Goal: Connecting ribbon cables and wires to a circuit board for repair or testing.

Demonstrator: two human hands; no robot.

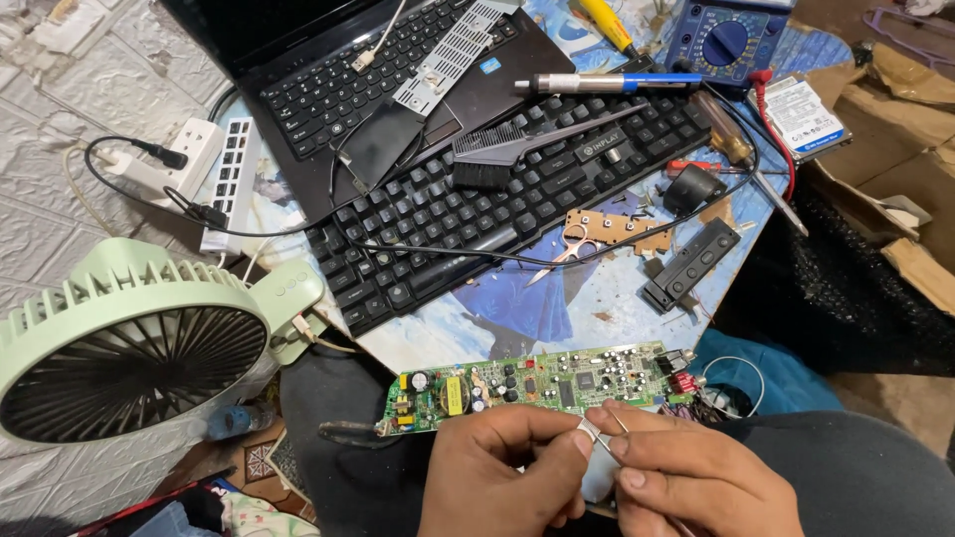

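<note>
The green circuit board [537, 383] has a matt laminate face studded with shiny metal and plastic parts. A thin, bright metal piece [594, 434] glints between the fingers. The keyboard [497, 214] is matt black plastic, dusty; the brush [517, 149] on it is black plastic too. The fan [129, 338] is smooth pale-green plastic. The cardboard [920, 129] looks rough and torn.

White-blue label [804, 116] — hard drive, upper right

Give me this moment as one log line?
left hand: pinching tweezers | right hand: also on tweezers | green circuit board: on lap, just beyond
</note>
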